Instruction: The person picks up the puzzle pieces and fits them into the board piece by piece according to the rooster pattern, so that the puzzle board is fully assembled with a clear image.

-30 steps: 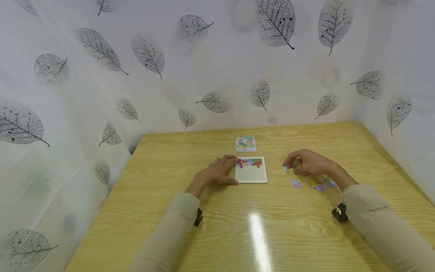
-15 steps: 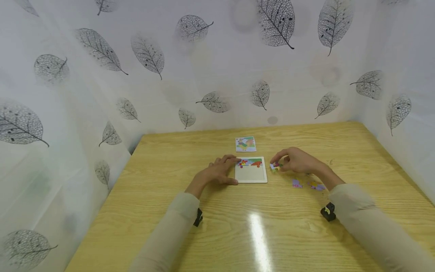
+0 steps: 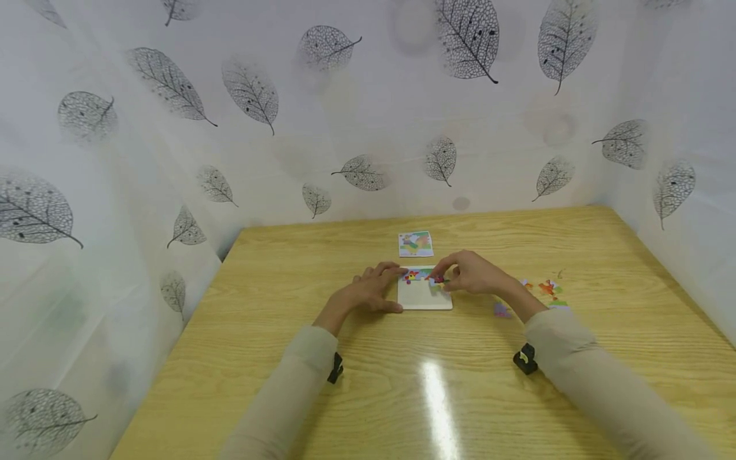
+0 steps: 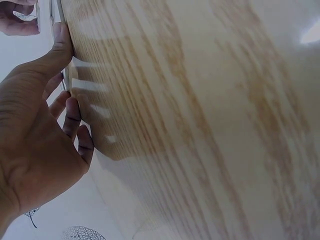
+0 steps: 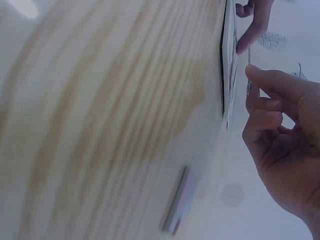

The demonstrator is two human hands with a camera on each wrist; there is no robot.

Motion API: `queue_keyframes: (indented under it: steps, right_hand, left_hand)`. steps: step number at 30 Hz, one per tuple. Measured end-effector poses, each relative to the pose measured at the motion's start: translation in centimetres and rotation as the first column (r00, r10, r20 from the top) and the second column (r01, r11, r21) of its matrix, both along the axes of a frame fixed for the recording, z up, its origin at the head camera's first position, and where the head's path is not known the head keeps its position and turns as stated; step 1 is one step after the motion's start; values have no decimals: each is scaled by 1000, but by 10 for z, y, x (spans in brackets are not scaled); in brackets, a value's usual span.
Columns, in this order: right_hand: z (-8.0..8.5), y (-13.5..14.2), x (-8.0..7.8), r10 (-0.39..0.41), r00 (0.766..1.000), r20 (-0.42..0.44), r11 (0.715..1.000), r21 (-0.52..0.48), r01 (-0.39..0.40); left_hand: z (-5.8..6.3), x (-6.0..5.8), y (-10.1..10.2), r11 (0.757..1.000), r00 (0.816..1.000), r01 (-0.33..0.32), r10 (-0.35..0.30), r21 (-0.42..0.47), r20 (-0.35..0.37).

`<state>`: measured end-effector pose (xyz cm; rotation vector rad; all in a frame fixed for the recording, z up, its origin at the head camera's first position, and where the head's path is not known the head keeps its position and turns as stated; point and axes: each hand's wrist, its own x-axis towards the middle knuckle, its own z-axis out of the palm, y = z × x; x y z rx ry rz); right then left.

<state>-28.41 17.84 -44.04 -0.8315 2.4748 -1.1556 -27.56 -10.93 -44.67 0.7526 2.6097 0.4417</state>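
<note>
Far left: white sheet [image 3: 144,172] with dark skeleton-leaf prints, running on behind the counter [image 3: 368,390]. Next, black device [image 3: 335,368] at left cuff. Left hand [image 3: 368,291] rests against the tray's left side, thumb at near corner, fingertips at far corner; grip released, fingers loose and spread, not clamped round anything.

Tray [image 3: 416,295] flat on counter, white rim, wider left-right than front-back in head view, far edge roughly in line with the counter's far edge. Strip of set pieces [image 3: 411,276] along its far side, red/yellow at left end, green further right; near part bare. Card [image 3: 415,244] lies flat just beyond the tray, also wider left-right, colourful picture; any print too small to read.

Held piece [image 3: 438,283] over the tray's right part, multicoloured. Right wrist view: edge-on, roughly parallel to tray face, gap between them. Long axis can't be told, fingers cover it. Right hand [image 3: 474,273]: grip pinching that piece, thumb and fingertips.

Right of the tray, on the counter: loose pieces [image 3: 550,287], orange, purple, green, part hidden by right forearm; pointing various ways. Second black device [image 3: 526,359] at right cuff.
</note>
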Motion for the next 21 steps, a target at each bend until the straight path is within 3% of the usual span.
queue_keyframes:
  steps: [21]
  right_hand:
    - [-2, -50, 1, -23, 1000, 6, 999, 22, 23]
  left_hand:
    - [2, 0, 0, 1000, 1000, 0, 0, 5, 13]
